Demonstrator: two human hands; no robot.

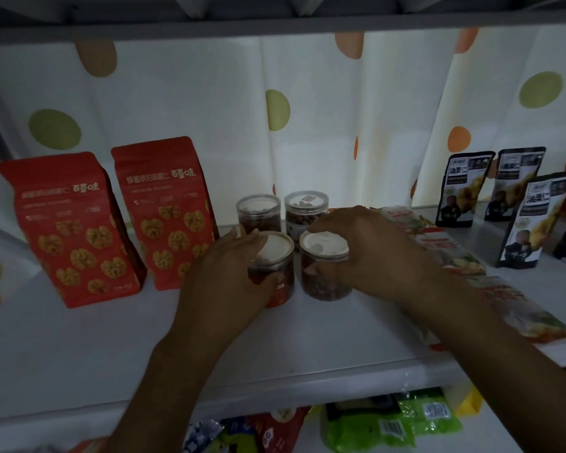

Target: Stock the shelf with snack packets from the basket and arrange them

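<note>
done: red bags (69,230), back jars (258,212), black packets (464,188) standing on shelf (79,354)
left grip (229,273): wrapped round front-left jar (275,250), mid-shelf
right grip (366,243): curled over front-right jar (324,246), alongside
to do: loose packets (389,420) below shelf not yet stocked; approx. midway, I'd judge

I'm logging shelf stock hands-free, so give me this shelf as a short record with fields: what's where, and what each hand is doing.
shelf: white shelf board
left: two upright red walnut-print bags
centre: four clear round plastic jars, two back jars, two in front
left hand: grips front left jar
right hand: grips front right jar
right: pale flat packets lying down; three black pouches standing
</note>
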